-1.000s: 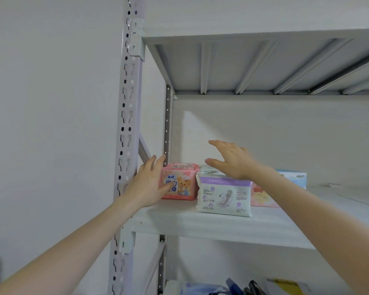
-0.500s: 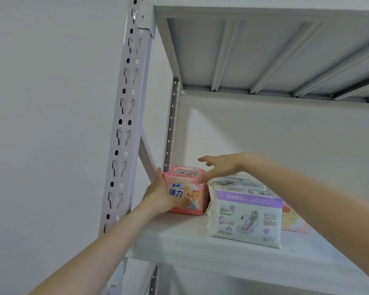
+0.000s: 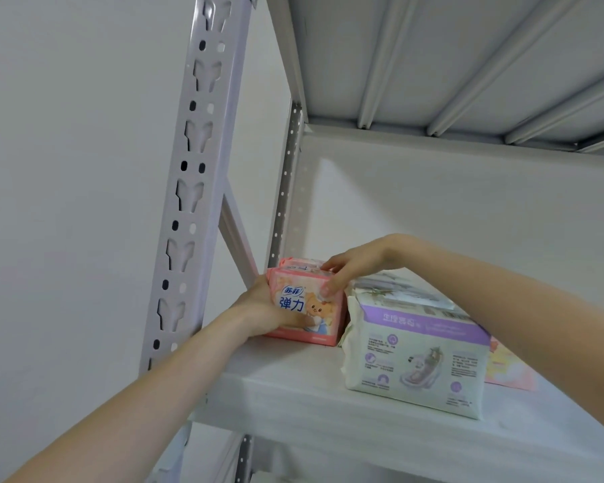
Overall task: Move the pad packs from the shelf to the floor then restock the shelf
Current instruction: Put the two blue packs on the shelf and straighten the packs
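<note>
A small pink pad pack (image 3: 319, 320) with a bear picture stands at the left end of the white shelf (image 3: 293, 395). My left hand (image 3: 262, 312) grips its left side, thumb across the front. My right hand (image 3: 349, 266) holds its top right corner, thumb on the front and fingers over the top. To its right stands a larger white and purple pad pack (image 3: 419, 357). Behind that one, a pink pack (image 3: 509, 371) lies mostly hidden by my right forearm.
The grey perforated upright post (image 3: 189, 190) rises just left of my left hand. A diagonal brace (image 3: 236, 238) runs behind the post. The ribbed underside of the upper shelf (image 3: 450, 64) is overhead. A white wall is behind and to the left.
My right hand has come down from above the purple pack onto the pink pack's top right corner. My left hand has closed round its left side. The view has moved closer.
</note>
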A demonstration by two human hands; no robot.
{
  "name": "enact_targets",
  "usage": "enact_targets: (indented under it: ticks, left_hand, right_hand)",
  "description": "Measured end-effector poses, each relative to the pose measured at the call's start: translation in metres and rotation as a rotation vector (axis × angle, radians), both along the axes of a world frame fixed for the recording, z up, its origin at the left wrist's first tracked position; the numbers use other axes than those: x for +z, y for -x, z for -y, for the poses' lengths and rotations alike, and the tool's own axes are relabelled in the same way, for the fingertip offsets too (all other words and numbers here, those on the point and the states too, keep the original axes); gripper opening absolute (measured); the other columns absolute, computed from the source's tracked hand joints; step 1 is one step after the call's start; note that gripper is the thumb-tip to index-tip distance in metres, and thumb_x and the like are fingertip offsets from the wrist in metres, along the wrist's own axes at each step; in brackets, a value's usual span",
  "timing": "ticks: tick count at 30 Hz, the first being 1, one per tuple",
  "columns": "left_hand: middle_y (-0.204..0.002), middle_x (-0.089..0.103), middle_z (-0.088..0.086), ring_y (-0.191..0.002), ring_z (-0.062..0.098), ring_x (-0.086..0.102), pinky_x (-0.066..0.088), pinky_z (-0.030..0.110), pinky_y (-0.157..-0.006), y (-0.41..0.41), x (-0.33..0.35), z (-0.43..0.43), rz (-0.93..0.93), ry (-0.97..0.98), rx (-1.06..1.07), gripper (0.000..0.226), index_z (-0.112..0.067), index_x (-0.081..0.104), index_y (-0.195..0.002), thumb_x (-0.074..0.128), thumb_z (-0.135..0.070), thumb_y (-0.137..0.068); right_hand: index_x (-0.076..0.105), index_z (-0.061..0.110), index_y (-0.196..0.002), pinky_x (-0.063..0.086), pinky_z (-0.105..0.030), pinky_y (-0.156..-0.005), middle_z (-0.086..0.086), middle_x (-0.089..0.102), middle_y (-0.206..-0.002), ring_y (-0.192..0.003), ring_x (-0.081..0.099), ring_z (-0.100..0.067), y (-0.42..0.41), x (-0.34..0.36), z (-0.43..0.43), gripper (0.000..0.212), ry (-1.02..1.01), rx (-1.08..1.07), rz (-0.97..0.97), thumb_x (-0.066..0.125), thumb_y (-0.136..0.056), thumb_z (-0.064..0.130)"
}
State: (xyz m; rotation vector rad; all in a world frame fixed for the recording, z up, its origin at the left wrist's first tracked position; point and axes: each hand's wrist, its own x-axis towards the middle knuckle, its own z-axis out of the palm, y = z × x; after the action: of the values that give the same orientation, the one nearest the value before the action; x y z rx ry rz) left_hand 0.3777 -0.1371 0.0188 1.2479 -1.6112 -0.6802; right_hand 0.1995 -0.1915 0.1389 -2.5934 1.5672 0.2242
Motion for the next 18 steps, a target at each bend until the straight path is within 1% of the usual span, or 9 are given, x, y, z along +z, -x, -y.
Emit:
enact_targets:
  ticks: [3, 6, 7, 9, 11, 13, 16, 18]
  left_hand:
    - [-0.114, 0.069, 0.001, -0.109, 0.022, 0.064, 0.048, 0.043, -0.099, -0.003, 0.000, 0.000, -0.034, 0.003, 0.044, 0.098, -0.019, 0.053, -0.127, 0.096, -0.032, -0.040]
    - [-0.107, 0.073, -0.001, -0.103, 0.020, 0.067, 0.050, 0.043, -0.098, -0.003, -0.001, -0.002, -0.061, 0.029, 0.039, 0.081, -0.020, 0.060, -0.119, 0.097, -0.019, -0.047]
    - [-0.107, 0.073, 0.000, -0.103, 0.020, 0.067, 0.050, 0.043, -0.098, -0.002, 0.000, -0.003, -0.065, 0.033, 0.025, 0.080, -0.020, 0.060, -0.119, 0.096, -0.018, -0.047]
    - [-0.109, 0.072, 0.001, -0.106, 0.023, 0.066, 0.049, 0.044, -0.098, -0.002, 0.000, -0.003, -0.063, 0.038, 0.017, 0.086, -0.020, 0.059, -0.121, 0.096, -0.021, -0.044]
    - [-0.113, 0.070, 0.002, -0.108, 0.024, 0.064, 0.049, 0.044, -0.098, -0.001, 0.000, -0.004, -0.055, 0.034, 0.044, 0.098, -0.019, 0.053, -0.127, 0.096, -0.029, -0.039]
    - [-0.116, 0.067, 0.002, -0.109, 0.024, 0.063, 0.049, 0.045, -0.098, -0.001, 0.000, -0.006, -0.037, 0.032, 0.096, 0.107, -0.018, 0.045, -0.133, 0.096, -0.033, -0.040]
    - [-0.117, 0.063, -0.003, -0.109, 0.022, 0.061, 0.050, 0.044, -0.096, 0.001, -0.001, -0.012, -0.012, 0.092, 0.229, 0.115, -0.019, 0.026, -0.141, 0.095, -0.035, -0.050]
    - [-0.114, 0.058, -0.011, -0.105, 0.016, 0.061, 0.050, 0.040, -0.092, 0.002, -0.002, -0.017, -0.018, 0.154, 0.276, 0.114, -0.021, 0.019, -0.145, 0.090, -0.038, -0.057]
  right_hand:
    - [0.023, 0.025, -0.150, 0.016, -0.042, -0.117, 0.003, 0.030, -0.155, -0.142, 0.027, -0.020, -0.004, 0.000, -0.003, 0.091, 0.024, 0.001, 0.007, 0.061, -0.077, 0.064]
    - [0.028, 0.027, -0.148, 0.017, -0.049, -0.118, 0.003, 0.033, -0.153, -0.141, 0.029, -0.022, -0.006, 0.000, -0.006, 0.088, 0.037, 0.003, 0.000, 0.061, -0.076, 0.067]
    - [0.030, 0.027, -0.147, 0.017, -0.049, -0.117, 0.003, 0.034, -0.152, -0.141, 0.029, -0.022, -0.007, 0.000, -0.008, 0.088, 0.042, 0.002, -0.004, 0.060, -0.076, 0.067]
    - [0.031, 0.027, -0.146, 0.018, -0.047, -0.117, 0.004, 0.035, -0.151, -0.140, 0.031, -0.021, -0.007, -0.002, -0.011, 0.086, 0.053, -0.003, -0.008, 0.060, -0.076, 0.068]
    - [0.032, 0.026, -0.146, 0.021, -0.040, -0.113, 0.003, 0.037, -0.150, -0.138, 0.033, -0.020, -0.007, -0.003, -0.013, 0.084, 0.063, -0.001, -0.001, 0.058, -0.078, 0.067]
    - [0.032, 0.023, -0.146, 0.025, -0.036, -0.107, 0.001, 0.038, -0.150, -0.137, 0.035, -0.020, -0.006, -0.004, -0.016, 0.083, 0.077, 0.003, 0.014, 0.056, -0.080, 0.067]
    - [0.024, 0.020, -0.151, 0.021, -0.040, -0.113, 0.001, 0.029, -0.156, -0.142, 0.027, -0.021, 0.001, -0.003, -0.025, 0.090, 0.107, 0.004, 0.087, 0.054, -0.081, 0.069]
    - [0.022, 0.021, -0.152, 0.017, -0.042, -0.115, 0.002, 0.024, -0.158, -0.144, 0.022, -0.020, 0.012, 0.002, -0.034, 0.091, 0.125, 0.008, 0.173, 0.052, -0.081, 0.069]
